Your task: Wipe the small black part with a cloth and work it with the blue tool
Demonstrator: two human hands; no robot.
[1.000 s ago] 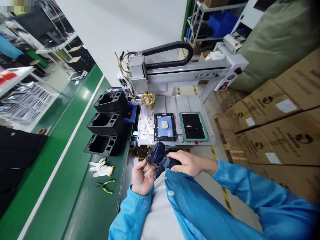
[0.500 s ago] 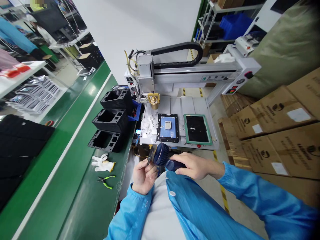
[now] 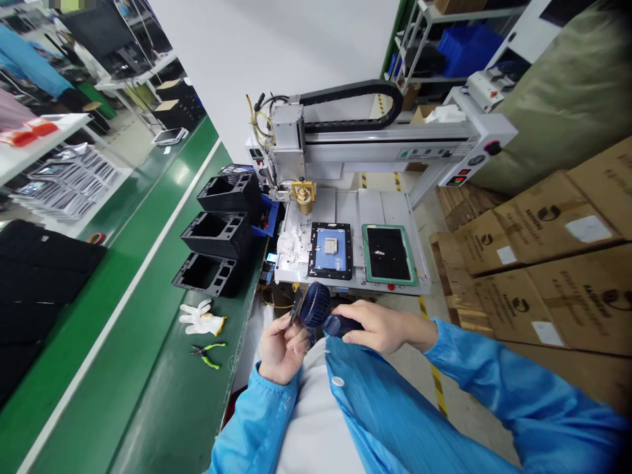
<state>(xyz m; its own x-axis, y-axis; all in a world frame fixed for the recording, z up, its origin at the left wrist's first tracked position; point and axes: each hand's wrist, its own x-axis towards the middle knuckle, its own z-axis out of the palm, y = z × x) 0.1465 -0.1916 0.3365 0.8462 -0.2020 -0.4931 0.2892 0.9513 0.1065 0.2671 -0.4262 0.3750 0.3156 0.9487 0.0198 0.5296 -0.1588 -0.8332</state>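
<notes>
A small dark blue handheld fan (image 3: 316, 306) is held in front of my chest. My right hand (image 3: 375, 326) is wrapped around its handle. My left hand (image 3: 281, 342) pinches a thin dark piece at the fan head's left rim. Just beyond both hands stands a white gantry machine (image 3: 375, 141) with a brass nozzle (image 3: 304, 195). On its bed lie a black fixture with a blue insert (image 3: 330, 250) and a green-framed black plate (image 3: 389, 254).
Three black plastic housings (image 3: 217, 234) sit on the green bench (image 3: 148, 368) to the left. A white glove (image 3: 200, 318) and green-handled pliers (image 3: 207, 352) lie near them. Stacked cardboard boxes (image 3: 548, 243) fill the right side. Shelves with blue bins stand behind.
The view has shifted slightly; both hands keep the fan in nearly the same place, with the left fingers staying at the fan head's rim.
</notes>
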